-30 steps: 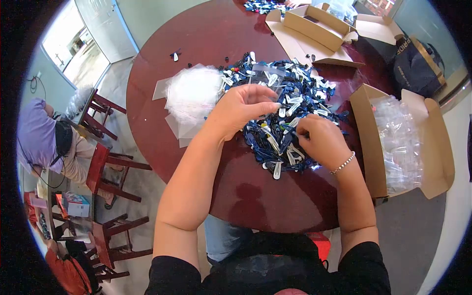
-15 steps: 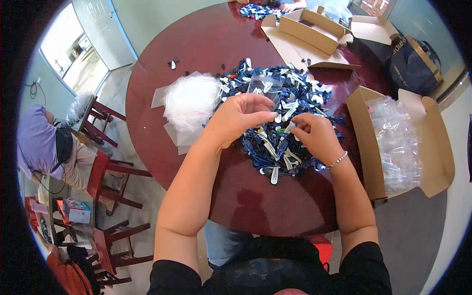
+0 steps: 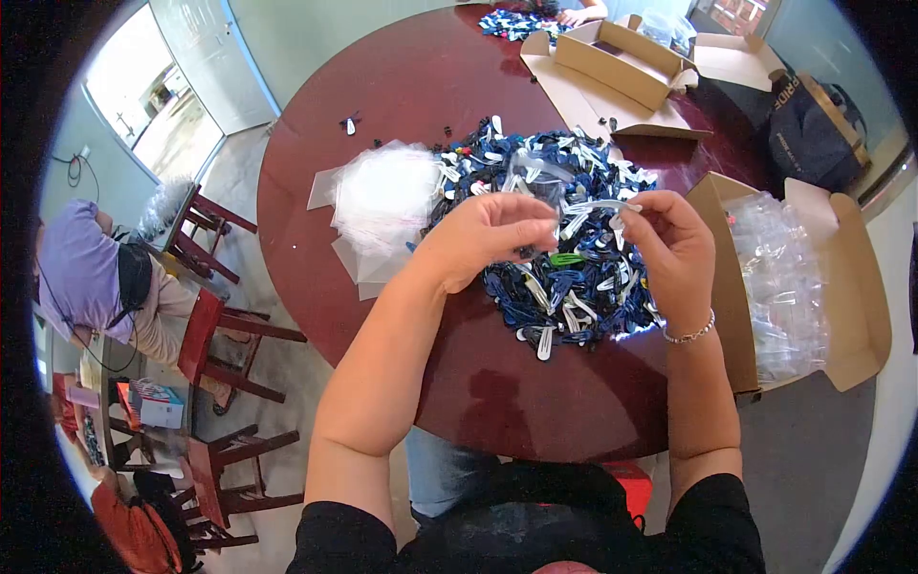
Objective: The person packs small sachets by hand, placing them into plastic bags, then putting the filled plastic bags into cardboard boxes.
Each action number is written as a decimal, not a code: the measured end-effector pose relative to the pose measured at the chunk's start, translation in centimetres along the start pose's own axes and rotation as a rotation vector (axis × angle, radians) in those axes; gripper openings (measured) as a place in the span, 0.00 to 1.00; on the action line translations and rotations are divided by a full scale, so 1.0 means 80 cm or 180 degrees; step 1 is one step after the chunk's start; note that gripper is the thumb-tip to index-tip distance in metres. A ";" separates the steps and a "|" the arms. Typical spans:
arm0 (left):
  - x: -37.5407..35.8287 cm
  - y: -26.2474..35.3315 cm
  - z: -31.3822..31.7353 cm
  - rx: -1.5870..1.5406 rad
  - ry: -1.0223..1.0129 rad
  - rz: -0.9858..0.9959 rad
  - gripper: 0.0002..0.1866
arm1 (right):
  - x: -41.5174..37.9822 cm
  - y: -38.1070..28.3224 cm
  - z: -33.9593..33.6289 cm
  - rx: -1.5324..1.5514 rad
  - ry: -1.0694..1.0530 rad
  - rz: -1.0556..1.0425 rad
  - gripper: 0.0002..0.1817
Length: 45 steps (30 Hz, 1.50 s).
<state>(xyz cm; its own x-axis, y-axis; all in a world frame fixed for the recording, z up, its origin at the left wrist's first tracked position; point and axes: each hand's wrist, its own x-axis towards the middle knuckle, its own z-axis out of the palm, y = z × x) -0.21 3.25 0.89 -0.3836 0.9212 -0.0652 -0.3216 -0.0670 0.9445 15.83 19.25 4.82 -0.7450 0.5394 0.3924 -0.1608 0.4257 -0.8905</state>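
Observation:
My left hand (image 3: 492,234) is closed, with thumb and fingers pinching a small clear plastic bag (image 3: 537,172) over the pile. Dark shapes show through the bag. To its right, my right hand (image 3: 674,249) has its thumb and forefinger pressed together on a narrow whitish strip (image 3: 602,205), which stretches back toward the bag. Beneath both hands spreads a heap of snap hair clips (image 3: 574,311), mostly dark blue and white, with a bright green one (image 3: 566,259) among them. A stack of flat clear bags (image 3: 382,191) lies left of the heap.
An open cardboard box (image 3: 719,287) of clear plastic packages stands at the table's right. Another open box (image 3: 612,67) lies at the back, near a person's hand (image 3: 579,14). A dark bag (image 3: 813,134) sits at the right. Red stools (image 3: 234,354) and a seated person (image 3: 86,268) are left.
My right hand has moved up and right from the clips, now holding the whitish strip. My left hand stays on the clear bag. The view has shifted slightly.

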 end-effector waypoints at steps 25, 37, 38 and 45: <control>-0.002 -0.001 0.012 0.0322 -0.0143 0.0180 0.17 | -0.010 -0.015 0.002 -0.0373 -0.0158 -0.0225 0.06; 0.003 0.004 -0.016 -0.0408 0.0649 0.0485 0.18 | -0.031 0.012 0.042 -0.1712 -0.1915 -0.1116 0.07; 0.003 0.004 -0.016 -0.0405 0.0661 0.0499 0.18 | -0.035 0.018 0.049 -0.1733 -0.1837 -0.1441 0.07; 0.005 -0.001 -0.021 -0.0365 0.0522 0.0458 0.17 | -0.030 0.021 0.043 -0.2174 -0.1941 -0.1549 0.09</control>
<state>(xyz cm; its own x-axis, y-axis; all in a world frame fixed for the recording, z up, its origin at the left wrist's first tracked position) -1.79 3.00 0.28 -0.5649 0.8251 0.0070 -0.3460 -0.2445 0.9058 15.14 16.15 1.60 -0.9295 -0.1796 0.3220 -0.2725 0.9230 -0.2718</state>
